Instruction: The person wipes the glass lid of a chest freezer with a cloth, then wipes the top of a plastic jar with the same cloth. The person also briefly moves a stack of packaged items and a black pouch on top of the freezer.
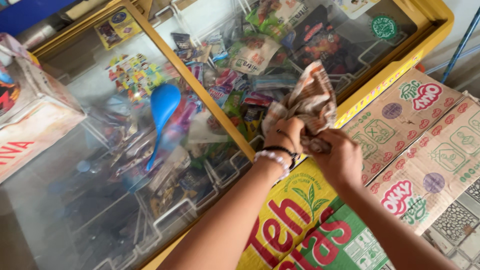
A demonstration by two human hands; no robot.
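1. Left hand (pixel 283 134): fingers curled tight, gripping the crumpled patterned cloth (pixel 307 102).
2. Right hand (pixel 339 159): fingers closed on the cloth's lower end, at 4 o'clock from the left hand.
3. Cloth: over the freezer's glass lid (pixel 100 165), near its yellow frame (pixel 200 90).
4. Blue spoon (pixel 161 112): on the glass, at 9 o'clock from the cloth.
5. Cardboard boxes (pixel 400 150): at 5 o'clock.

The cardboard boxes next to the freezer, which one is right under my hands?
The yellow box with red lettering and a green leaf design, directly below your left hand and right hand. The brown boxes with pink-and-green logos lie farther right.
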